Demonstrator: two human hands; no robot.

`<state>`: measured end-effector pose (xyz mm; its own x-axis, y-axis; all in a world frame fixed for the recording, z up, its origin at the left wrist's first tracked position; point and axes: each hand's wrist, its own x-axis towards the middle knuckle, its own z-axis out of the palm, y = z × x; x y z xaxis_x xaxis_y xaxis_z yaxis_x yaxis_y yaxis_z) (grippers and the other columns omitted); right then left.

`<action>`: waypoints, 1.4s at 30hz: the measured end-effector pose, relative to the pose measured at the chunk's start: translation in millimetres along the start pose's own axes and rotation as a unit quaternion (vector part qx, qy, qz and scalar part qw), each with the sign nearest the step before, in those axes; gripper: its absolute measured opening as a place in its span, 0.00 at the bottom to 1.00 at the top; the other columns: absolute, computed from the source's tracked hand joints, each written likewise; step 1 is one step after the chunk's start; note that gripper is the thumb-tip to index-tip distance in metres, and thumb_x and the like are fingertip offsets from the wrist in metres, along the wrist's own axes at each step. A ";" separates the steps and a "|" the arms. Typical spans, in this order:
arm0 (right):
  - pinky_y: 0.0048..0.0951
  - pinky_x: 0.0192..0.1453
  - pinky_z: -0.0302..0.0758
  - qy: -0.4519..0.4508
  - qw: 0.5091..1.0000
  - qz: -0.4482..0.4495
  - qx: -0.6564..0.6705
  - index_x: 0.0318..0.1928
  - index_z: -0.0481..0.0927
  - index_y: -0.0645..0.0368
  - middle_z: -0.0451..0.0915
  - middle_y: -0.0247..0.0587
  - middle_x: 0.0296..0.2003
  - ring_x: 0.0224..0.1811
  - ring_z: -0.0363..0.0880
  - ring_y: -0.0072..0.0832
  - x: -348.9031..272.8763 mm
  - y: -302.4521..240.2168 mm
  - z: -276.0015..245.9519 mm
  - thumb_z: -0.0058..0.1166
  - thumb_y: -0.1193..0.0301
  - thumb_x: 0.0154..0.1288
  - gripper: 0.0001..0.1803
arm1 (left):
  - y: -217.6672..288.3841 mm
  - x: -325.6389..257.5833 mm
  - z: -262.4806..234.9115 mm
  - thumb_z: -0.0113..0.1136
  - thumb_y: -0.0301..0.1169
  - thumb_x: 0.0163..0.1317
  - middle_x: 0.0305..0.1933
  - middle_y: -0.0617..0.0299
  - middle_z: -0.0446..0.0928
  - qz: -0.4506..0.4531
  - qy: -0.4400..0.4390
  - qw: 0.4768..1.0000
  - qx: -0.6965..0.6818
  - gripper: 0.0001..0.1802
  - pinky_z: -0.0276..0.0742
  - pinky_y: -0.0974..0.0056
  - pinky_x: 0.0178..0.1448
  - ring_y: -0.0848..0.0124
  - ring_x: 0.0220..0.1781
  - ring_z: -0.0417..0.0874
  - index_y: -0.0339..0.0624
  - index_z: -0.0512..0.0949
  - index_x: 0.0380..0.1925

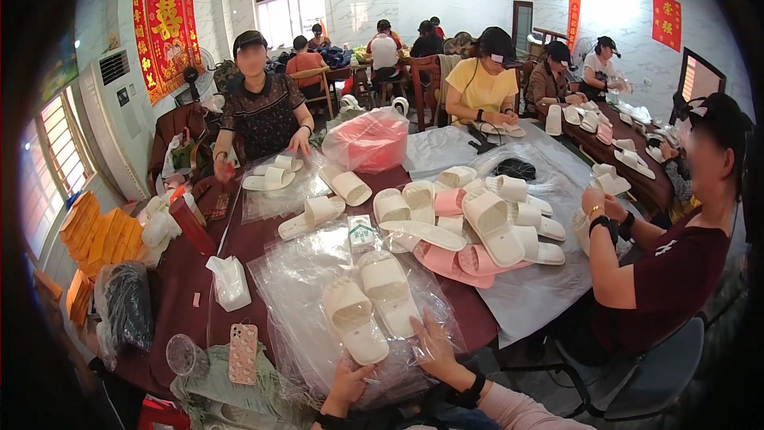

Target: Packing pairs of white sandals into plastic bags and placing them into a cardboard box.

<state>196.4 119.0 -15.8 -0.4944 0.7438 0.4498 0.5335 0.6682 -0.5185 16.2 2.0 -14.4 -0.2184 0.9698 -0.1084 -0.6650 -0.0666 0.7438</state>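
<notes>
A pair of white slippers lies side by side on clear plastic bags in front of me. My left hand [348, 383] is closed at the heel end of the left slipper [356, 320], its thumb side against the sole. My right hand [436, 349] has its fingers stretched out over the plastic bag [290, 302], beside the heel of the right slipper [391, 295] and touching its edge. Just beyond the pair sits a small white and green packet [361, 234]. A pile of white and pink slippers [489, 227] covers the table to the far right.
At left are a tissue pack [230, 283], a phone in a pink case [243, 353], a clear plastic cup [186, 356] and stacked orange packages [103, 231]. A pink tub in plastic [368, 142] stands across the dark red table [179, 302]. Several people sit around, one close at right.
</notes>
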 end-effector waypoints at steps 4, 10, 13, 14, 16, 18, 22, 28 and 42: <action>0.52 0.64 0.63 0.113 0.988 -0.094 -0.043 0.64 0.70 0.52 0.61 0.61 0.65 0.62 0.67 0.54 1.1 -3.4 7.2 0.57 0.69 0.57 0.31 | -5.1 3.3 -10.4 0.60 0.16 0.57 0.55 0.52 0.76 -0.007 -0.018 1.000 0.017 0.30 0.76 0.55 0.58 0.60 0.55 0.79 0.34 0.63 0.61; 0.52 0.68 0.58 -0.053 0.992 -0.117 0.003 0.58 0.75 0.49 0.65 0.48 0.64 0.64 0.65 0.48 6.8 -19.7 1.8 0.59 0.62 0.59 0.26 | -1.7 0.8 0.0 0.58 0.16 0.59 0.53 0.52 0.77 -0.009 0.008 0.999 0.032 0.27 0.79 0.58 0.54 0.63 0.52 0.80 0.33 0.65 0.59; 0.51 0.66 0.59 -0.042 0.992 -0.121 0.019 0.52 0.77 0.51 0.71 0.45 0.57 0.62 0.67 0.44 9.3 -28.6 0.6 0.61 0.60 0.57 0.22 | -2.3 1.6 0.6 0.55 0.16 0.60 0.52 0.51 0.77 0.006 0.001 0.999 0.039 0.25 0.80 0.59 0.52 0.62 0.51 0.81 0.33 0.66 0.58; 0.51 0.65 0.60 -0.044 0.991 -0.118 0.043 0.51 0.77 0.52 0.73 0.43 0.54 0.61 0.68 0.41 10.4 -31.0 0.6 0.61 0.60 0.57 0.22 | -4.3 2.3 -2.0 0.55 0.16 0.60 0.52 0.51 0.77 0.007 0.002 0.999 0.039 0.25 0.80 0.59 0.52 0.62 0.51 0.81 0.33 0.66 0.58; 0.50 0.64 0.61 -0.033 0.990 -0.129 0.048 0.46 0.77 0.54 0.74 0.41 0.49 0.57 0.70 0.40 11.8 -36.3 -3.0 0.61 0.63 0.57 0.18 | -9.4 4.3 -7.0 0.51 0.15 0.61 0.52 0.51 0.78 -0.002 0.012 0.999 0.045 0.25 0.80 0.60 0.51 0.62 0.48 0.82 0.34 0.65 0.59; 0.47 0.62 0.63 -0.028 0.989 -0.134 0.050 0.41 0.77 0.55 0.74 0.41 0.46 0.54 0.71 0.40 14.6 -39.4 -5.0 0.61 0.65 0.56 0.14 | -10.4 4.6 -8.3 0.50 0.15 0.62 0.52 0.50 0.78 -0.001 0.006 0.999 0.038 0.25 0.80 0.59 0.50 0.61 0.47 0.82 0.34 0.64 0.60; 0.44 0.57 0.64 -0.003 0.989 -0.138 0.055 0.37 0.76 0.57 0.74 0.41 0.41 0.48 0.71 0.41 18.1 -39.9 1.6 0.59 0.67 0.56 0.11 | -12.5 4.7 -13.0 0.48 0.13 0.61 0.51 0.50 0.78 -0.011 0.000 1.000 0.022 0.27 0.80 0.59 0.50 0.61 0.45 0.83 0.35 0.62 0.61; 0.43 0.56 0.64 -0.008 0.990 -0.140 0.033 0.37 0.76 0.56 0.75 0.40 0.40 0.47 0.71 0.39 20.8 -36.4 11.5 0.58 0.67 0.57 0.09 | -13.3 3.2 -12.8 0.47 0.13 0.60 0.51 0.50 0.77 -0.009 0.031 0.999 0.032 0.27 0.79 0.59 0.47 0.62 0.43 0.82 0.35 0.63 0.60; 0.45 0.56 0.68 0.000 0.987 -0.157 0.024 0.43 0.78 0.53 0.76 0.45 0.49 0.51 0.72 0.44 14.4 -39.7 5.6 0.60 0.67 0.56 0.13 | -5.6 0.7 -7.2 0.47 0.24 0.60 0.53 0.45 0.75 -0.015 0.007 1.000 0.000 0.29 0.79 0.54 0.51 0.54 0.48 0.81 0.39 0.58 0.63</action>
<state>164.3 103.1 7.1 -0.6304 0.5002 0.5936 0.3203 0.8642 -0.3880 14.6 1.3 -23.4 -0.2083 0.9681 -0.1391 -0.6709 -0.0380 0.7406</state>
